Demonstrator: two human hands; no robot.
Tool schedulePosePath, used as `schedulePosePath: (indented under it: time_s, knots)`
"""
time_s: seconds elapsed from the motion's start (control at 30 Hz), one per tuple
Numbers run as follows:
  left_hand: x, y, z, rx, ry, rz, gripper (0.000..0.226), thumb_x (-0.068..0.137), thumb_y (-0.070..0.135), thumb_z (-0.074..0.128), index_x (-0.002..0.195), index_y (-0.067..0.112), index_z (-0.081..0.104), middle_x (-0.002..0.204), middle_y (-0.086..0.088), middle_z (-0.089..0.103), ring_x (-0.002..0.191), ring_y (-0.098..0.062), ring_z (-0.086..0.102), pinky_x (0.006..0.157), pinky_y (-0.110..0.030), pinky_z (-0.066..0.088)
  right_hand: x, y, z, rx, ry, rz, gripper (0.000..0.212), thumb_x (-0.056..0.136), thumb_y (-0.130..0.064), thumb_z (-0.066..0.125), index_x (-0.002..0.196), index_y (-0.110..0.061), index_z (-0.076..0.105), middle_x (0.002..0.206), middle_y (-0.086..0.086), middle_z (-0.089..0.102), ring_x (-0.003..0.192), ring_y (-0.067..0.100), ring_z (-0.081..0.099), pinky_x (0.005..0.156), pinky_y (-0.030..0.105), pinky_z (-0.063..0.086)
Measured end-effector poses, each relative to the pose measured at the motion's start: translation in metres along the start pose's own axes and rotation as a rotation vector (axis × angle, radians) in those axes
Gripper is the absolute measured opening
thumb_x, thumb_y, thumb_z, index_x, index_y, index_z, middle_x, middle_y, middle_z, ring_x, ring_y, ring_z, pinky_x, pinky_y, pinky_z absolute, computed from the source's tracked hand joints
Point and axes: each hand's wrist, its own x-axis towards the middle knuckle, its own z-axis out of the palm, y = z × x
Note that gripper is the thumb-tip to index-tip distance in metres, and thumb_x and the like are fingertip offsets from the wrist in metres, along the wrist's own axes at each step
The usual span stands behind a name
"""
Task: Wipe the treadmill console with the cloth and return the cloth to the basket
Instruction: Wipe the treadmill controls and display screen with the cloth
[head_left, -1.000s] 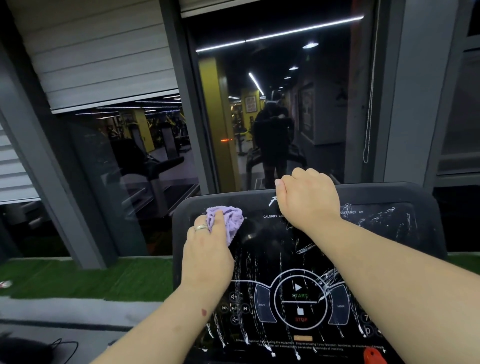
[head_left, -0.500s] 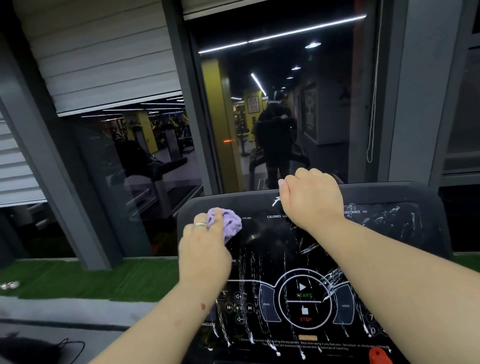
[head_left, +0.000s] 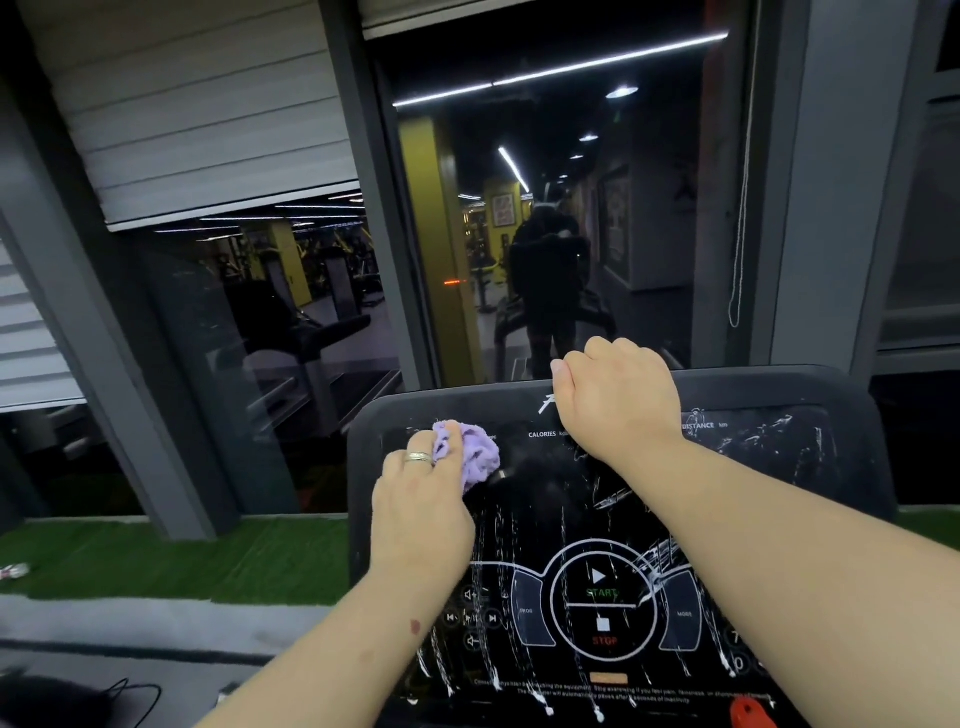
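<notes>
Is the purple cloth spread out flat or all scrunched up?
Scrunched up: the cloth bulges in a wrinkled ball from the left hand.

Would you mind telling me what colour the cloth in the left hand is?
The cloth is light purple, lilac; the head view shows it bunched in the left hand.

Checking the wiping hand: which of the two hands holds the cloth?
The left hand grips the purple cloth on the console; the right hand only grips its top edge.

Cloth (head_left: 475, 457) on console (head_left: 779, 493), left of right hand (head_left: 621, 400).
</notes>
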Motion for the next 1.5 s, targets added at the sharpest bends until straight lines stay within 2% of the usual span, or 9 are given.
schedulePosePath:
  time_s: [0.2,0.37,0.53,0.7,0.83,1.0,1.13,1.27,1.5]
  knots:
    - [0.009,-0.005,-0.01,0.003,0.013,-0.136,0.079,0.08,0.005,0.063,0.155,0.018,0.041,0.137,-0.008,0.049,0.102,-0.03,0.048,0.081,-0.04,0.047,0.001,0.0,0.001,-0.009,0.007,0.002,0.046,0.105,-0.037,0.033,0.071,-0.02,0.059,0.069,-0.004,0.04,0.062,0.022,0.038,0.058,0.036,0.029]
    - [0.002,-0.005,-0.002,0.005,0.03,0.05,0.08,0.064,-0.001,0.068,0.142,0.015,0.059,0.121,-0.009,0.061,0.087,-0.031,0.052,0.069,-0.041,0.052,0.0,0.0,-0.001,0.004,-0.004,0.001,0.045,0.104,-0.037,0.033,0.07,-0.02,0.058,0.068,-0.004,0.04,0.061,0.022,0.038,0.058,0.037,0.03]
    - [0.011,-0.019,-0.006,-0.008,0.05,-0.124,0.076,0.072,-0.001,0.066,0.146,0.012,0.055,0.127,-0.013,0.057,0.094,-0.034,0.051,0.077,-0.045,0.052,0.0,0.0,0.002,0.013,0.012,0.01,0.045,0.104,-0.038,0.035,0.072,-0.02,0.06,0.069,-0.003,0.045,0.062,0.021,0.037,0.059,0.036,0.028]
    - [-0.005,-0.011,0.003,0.014,0.035,0.071,0.075,0.064,-0.001,0.062,0.138,0.009,0.062,0.118,-0.012,0.061,0.087,-0.034,0.054,0.066,-0.043,0.053,0.0,0.0,-0.001,0.02,-0.002,0.008,0.045,0.104,-0.038,0.034,0.072,-0.02,0.061,0.069,-0.005,0.04,0.062,0.021,0.038,0.059,0.036,0.029]
    - [0.007,-0.034,-0.006,-0.012,0.085,-0.104,0.075,0.068,-0.006,0.071,0.141,0.007,0.06,0.12,-0.014,0.06,0.088,-0.036,0.054,0.07,-0.044,0.053,0.0,0.0,0.001,0.016,0.017,0.012,0.046,0.104,-0.037,0.034,0.072,-0.02,0.06,0.069,-0.005,0.038,0.062,0.021,0.037,0.06,0.036,0.026]
    - [-0.004,-0.029,0.001,0.007,0.055,0.02,0.079,0.063,-0.005,0.071,0.14,0.006,0.06,0.118,-0.014,0.061,0.084,-0.035,0.053,0.068,-0.044,0.054,0.0,0.0,-0.001,0.021,0.012,0.003,0.045,0.104,-0.036,0.034,0.071,-0.019,0.059,0.068,-0.004,0.039,0.061,0.021,0.037,0.059,0.036,0.027]
    - [-0.003,-0.029,-0.002,-0.046,0.067,-0.15,0.078,0.07,-0.002,0.072,0.145,0.01,0.056,0.125,-0.013,0.058,0.091,-0.035,0.051,0.074,-0.046,0.051,0.0,0.0,-0.001,0.016,0.014,0.005,0.045,0.104,-0.036,0.035,0.071,-0.019,0.059,0.068,-0.004,0.039,0.062,0.021,0.038,0.059,0.036,0.028]
    - [-0.009,-0.022,0.005,-0.006,0.04,-0.025,0.081,0.064,-0.002,0.072,0.143,0.008,0.057,0.121,-0.014,0.06,0.086,-0.034,0.053,0.071,-0.045,0.053,0.0,0.0,-0.001,0.014,0.001,0.001,0.045,0.104,-0.037,0.033,0.07,-0.02,0.058,0.067,-0.004,0.041,0.061,0.021,0.038,0.059,0.036,0.028]
    - [-0.004,-0.022,-0.003,-0.023,0.02,-0.125,0.081,0.071,-0.001,0.07,0.149,0.01,0.051,0.127,-0.013,0.055,0.091,-0.033,0.047,0.074,-0.043,0.047,0.0,0.0,-0.001,0.007,0.0,0.0,0.044,0.104,-0.036,0.034,0.069,-0.021,0.055,0.067,-0.004,0.04,0.061,0.021,0.038,0.059,0.037,0.029]
